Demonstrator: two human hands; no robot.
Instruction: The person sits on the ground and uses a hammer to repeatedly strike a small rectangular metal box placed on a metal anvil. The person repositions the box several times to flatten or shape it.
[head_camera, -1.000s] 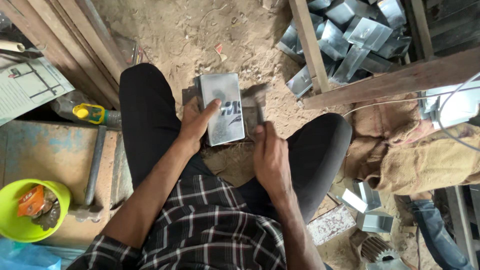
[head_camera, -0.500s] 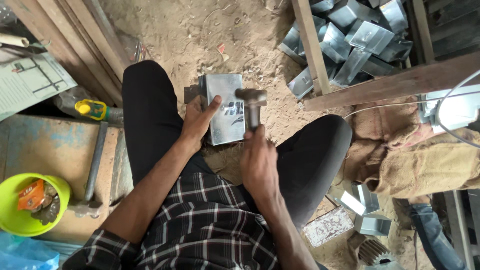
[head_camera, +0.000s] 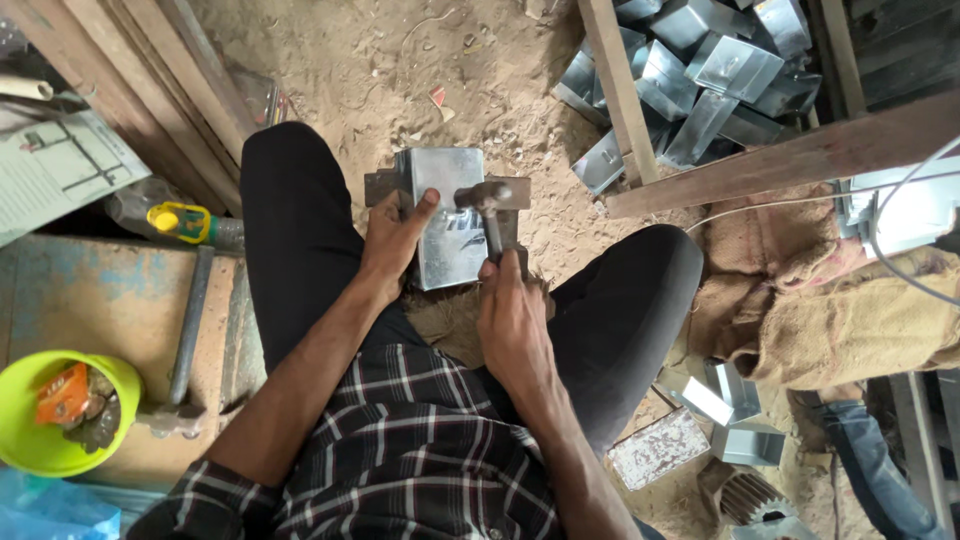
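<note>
I sit on sandy ground with my knees apart. A shiny folded sheet-metal box (head_camera: 448, 225) lies between my legs on a dark metal bar (head_camera: 380, 186). My left hand (head_camera: 396, 240) presses on the box's left side, thumb on its top face. My right hand (head_camera: 510, 315) grips the handle of a small hammer (head_camera: 487, 203), whose head rests on the box's right edge.
A pile of several similar metal boxes (head_camera: 700, 70) lies at the upper right behind wooden planks (head_camera: 790, 155). A second hammer (head_camera: 185, 340) lies on a blue slab at left, beside a yellow-green bowl (head_camera: 60, 415). Sacking (head_camera: 850, 320) and loose boxes (head_camera: 730, 420) sit at right.
My right hand swung the hammer up from beside the box and brought its head down onto the box's right edge. My left hand kept its hold on the box.
</note>
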